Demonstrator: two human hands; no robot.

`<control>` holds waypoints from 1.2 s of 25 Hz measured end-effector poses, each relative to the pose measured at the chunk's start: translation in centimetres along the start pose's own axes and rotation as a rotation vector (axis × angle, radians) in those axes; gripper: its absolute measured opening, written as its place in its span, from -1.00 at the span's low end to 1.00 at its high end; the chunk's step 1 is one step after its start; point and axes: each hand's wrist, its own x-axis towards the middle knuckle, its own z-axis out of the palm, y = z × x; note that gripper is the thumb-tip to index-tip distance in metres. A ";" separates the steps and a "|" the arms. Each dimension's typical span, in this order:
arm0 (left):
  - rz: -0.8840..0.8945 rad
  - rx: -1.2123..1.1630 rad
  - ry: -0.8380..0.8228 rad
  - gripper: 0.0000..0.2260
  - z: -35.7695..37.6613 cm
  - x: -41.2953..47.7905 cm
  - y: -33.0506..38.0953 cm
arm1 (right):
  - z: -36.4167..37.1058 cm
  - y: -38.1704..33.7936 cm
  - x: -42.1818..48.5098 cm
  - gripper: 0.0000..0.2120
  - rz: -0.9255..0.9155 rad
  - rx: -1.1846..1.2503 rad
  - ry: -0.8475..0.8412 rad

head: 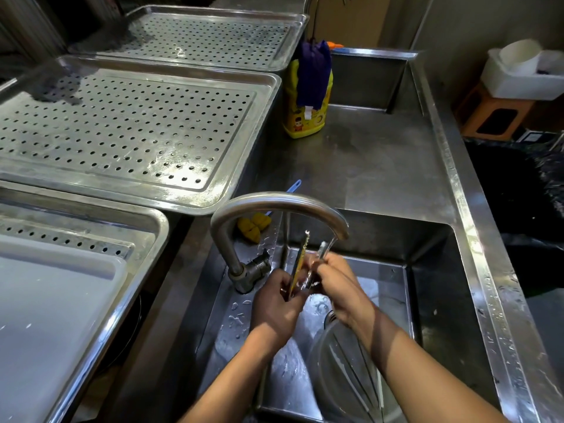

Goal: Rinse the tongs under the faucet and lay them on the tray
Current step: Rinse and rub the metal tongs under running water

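Note:
Metal tongs (300,257) with a yellow inner strip stand upright over the sink, their serrated tips just below the spout of the curved faucet (274,201). Water runs from the spout onto the right arm of the tongs. My left hand (276,303) grips the lower part of the left arm. My right hand (334,285) is closed around the right arm, wet from the stream. A perforated steel tray (265,87) lies on the counter to the upper left, with nothing on it.
The steel sink (433,270) holds a whisk inside a clear bowl (345,370) below my right forearm. A yellow sponge (253,228) lies behind the faucet. A yellow detergent bottle (305,117) stands further back. A second perforated tray (293,19) is at the back, a white board (55,300) at the left.

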 end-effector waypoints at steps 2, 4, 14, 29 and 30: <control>-0.091 -0.266 -0.110 -0.89 0.6 0.0 -0.1 | -0.6 -1.6 0.9 -0.81 -0.077 0.093 0.091; -0.117 -0.328 -0.193 -0.91 1.1 0.2 -0.3 | -0.6 -1.9 0.5 -0.79 -0.124 0.088 0.047; -0.017 -0.420 -0.181 -0.83 3.8 2.9 1.6 | -2.8 -1.3 -0.1 -0.74 -0.181 -0.117 -0.064; -0.532 -0.831 -0.444 -0.51 4.1 1.5 2.0 | -0.9 -0.4 0.6 -0.64 0.037 -0.074 0.076; -0.537 -0.913 -0.475 -0.51 4.0 1.5 2.2 | -0.9 -1.0 1.0 -0.70 0.043 0.091 0.090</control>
